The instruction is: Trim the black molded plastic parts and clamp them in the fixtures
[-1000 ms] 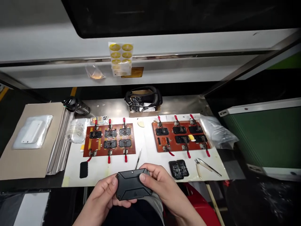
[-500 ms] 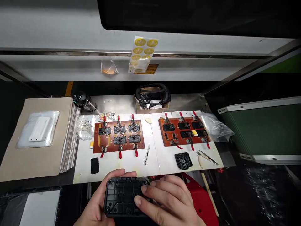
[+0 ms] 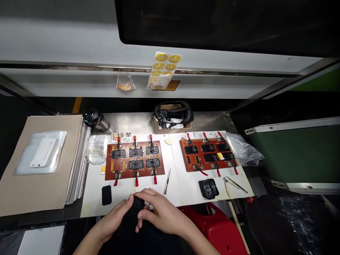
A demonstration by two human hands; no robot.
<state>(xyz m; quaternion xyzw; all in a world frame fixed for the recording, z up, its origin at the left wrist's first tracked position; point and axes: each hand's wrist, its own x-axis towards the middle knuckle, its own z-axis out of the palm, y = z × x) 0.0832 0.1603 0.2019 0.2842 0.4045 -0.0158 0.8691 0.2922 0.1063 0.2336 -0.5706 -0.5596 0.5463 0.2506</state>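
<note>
My left hand [image 3: 117,216] and my right hand [image 3: 158,209] both grip a black plastic housing [image 3: 138,204] at the front edge of the bench. The housing is tilted up, and its lower part blends into dark clothing behind it. Fingers of the right hand curl around its far end and side. Ahead lies a reddish-brown fixture board [image 3: 122,173] with black parts under red-handled clamps. A flat black plate [image 3: 106,195] rests to the left of it on white paper. Stacked black molded parts [image 3: 208,188] lie to the right.
A second clamp fixture [image 3: 190,166] stands at the right. Near it are side cutters and tweezers [image 3: 235,184]; a craft knife [image 3: 167,181] lies between the boards. Cardboard sheets [image 3: 69,131] fill the left, a box [image 3: 172,130] the back. A red stool [image 3: 217,226] sits below.
The housing was held flat with its ribbed inside facing me; now it is turned up on edge between both hands. My right fingers moved from its inside to its end. The view shifted slightly.
</note>
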